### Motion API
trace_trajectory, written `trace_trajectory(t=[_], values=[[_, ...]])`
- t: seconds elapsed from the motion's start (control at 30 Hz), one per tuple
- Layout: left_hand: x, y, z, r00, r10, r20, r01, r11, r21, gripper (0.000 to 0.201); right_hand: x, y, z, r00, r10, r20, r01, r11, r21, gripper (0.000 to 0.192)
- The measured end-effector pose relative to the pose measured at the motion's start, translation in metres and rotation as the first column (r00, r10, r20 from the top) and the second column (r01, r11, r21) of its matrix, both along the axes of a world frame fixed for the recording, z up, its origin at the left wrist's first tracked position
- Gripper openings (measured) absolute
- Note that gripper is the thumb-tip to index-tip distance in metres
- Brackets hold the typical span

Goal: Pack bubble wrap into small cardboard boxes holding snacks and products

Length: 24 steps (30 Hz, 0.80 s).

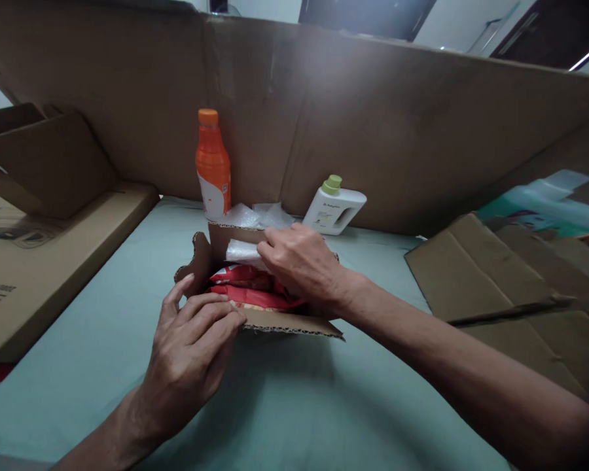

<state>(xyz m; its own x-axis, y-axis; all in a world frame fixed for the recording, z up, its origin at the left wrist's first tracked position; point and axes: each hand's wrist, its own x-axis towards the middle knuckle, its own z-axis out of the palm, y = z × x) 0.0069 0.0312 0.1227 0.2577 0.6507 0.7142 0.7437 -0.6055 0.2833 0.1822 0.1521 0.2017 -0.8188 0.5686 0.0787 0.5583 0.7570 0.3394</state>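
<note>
A small open cardboard box (294, 320) sits in front of me on the pale green cloth. Inside it lie red packets (255, 296), with a folded piece of bubble wrap (244, 252) against the far wall. My right hand (302, 261) reaches into the box from above, fingers closed on the bubble wrap; its fingertips are partly hidden. At the near left corner my left hand (194, 343) has its fingers hooked over the box's near flap, and its thumb is out of sight.
Behind the box stand an orange bottle (213, 170) and a white jug with a green cap (334, 206), with more bubble wrap (260, 214) between them. Flat cartons (63, 261) lie left; folded cardboard (491, 268) and a teal container (544, 206) are right. A tall cardboard wall (397, 131) closes the back.
</note>
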Motion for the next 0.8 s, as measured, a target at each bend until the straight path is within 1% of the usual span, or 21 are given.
trace_trajectory(t=[0.07, 0.13, 0.2, 0.27, 0.33, 0.37, 0.43, 0.53, 0.63, 0.7, 0.8], values=[[0.000, 0.000, 0.000, 1.000, -0.005, -0.003, 0.005, 1.000, -0.005, 0.017, 0.004, -0.001, 0.003, 0.996, 0.042, -0.081, -0.034, 0.994, 0.102, 0.033], [-0.001, 0.000, 0.000, 1.000, -0.006, -0.001, 0.006, 1.000, -0.005, 0.018, 0.007, -0.002, 0.008, 0.980, 0.083, -0.178, -0.043, 0.975, 0.219, 0.037], [0.000, -0.001, 0.000, 1.000, -0.001, 0.002, 0.001, 1.000, -0.005, 0.018, 0.010, -0.002, 0.010, 0.971, 0.121, -0.208, -0.060, 0.959, 0.275, 0.043], [0.000, -0.001, 0.000, 1.000, 0.004, 0.004, -0.004, 1.000, -0.015, 0.018, 0.011, -0.002, 0.004, 0.981, 0.140, -0.134, -0.106, 0.966, 0.234, 0.046], [0.000, -0.002, 0.000, 1.000, 0.008, 0.007, -0.008, 1.000, -0.026, 0.018, 0.010, 0.000, -0.006, 0.993, 0.122, -0.005, -0.121, 0.985, 0.127, 0.041], [0.000, -0.003, 0.000, 1.000, 0.011, 0.008, -0.011, 1.000, -0.029, 0.018, 0.008, 0.001, -0.011, 0.994, 0.100, 0.052, -0.104, 0.992, 0.068, 0.036], [0.000, -0.003, -0.001, 1.000, 0.011, 0.006, -0.011, 0.999, -0.030, 0.020, 0.005, 0.002, -0.018, 0.994, 0.038, 0.107, -0.036, 0.999, -0.022, 0.030], [0.000, -0.003, -0.002, 1.000, -0.003, 0.002, 0.003, 1.000, -0.026, 0.020, -0.001, 0.003, -0.019, 0.995, -0.024, 0.102, 0.036, 0.993, -0.112, 0.026], [-0.002, -0.004, 0.000, 1.000, -0.018, -0.013, 0.018, 0.999, -0.030, 0.019, -0.007, 0.003, -0.015, 0.993, -0.049, 0.106, 0.069, 0.980, -0.188, 0.024], [-0.008, -0.004, 0.007, 0.999, -0.039, -0.034, 0.036, 0.997, -0.071, 0.018, -0.008, 0.003, -0.013, 0.993, -0.066, 0.095, 0.084, 0.975, -0.206, 0.024], [-0.020, 0.003, 0.027, 0.989, -0.123, -0.079, 0.106, 0.975, -0.195, 0.014, -0.005, 0.007, -0.011, 0.996, -0.086, 0.035, 0.091, 0.980, -0.176, 0.023]])
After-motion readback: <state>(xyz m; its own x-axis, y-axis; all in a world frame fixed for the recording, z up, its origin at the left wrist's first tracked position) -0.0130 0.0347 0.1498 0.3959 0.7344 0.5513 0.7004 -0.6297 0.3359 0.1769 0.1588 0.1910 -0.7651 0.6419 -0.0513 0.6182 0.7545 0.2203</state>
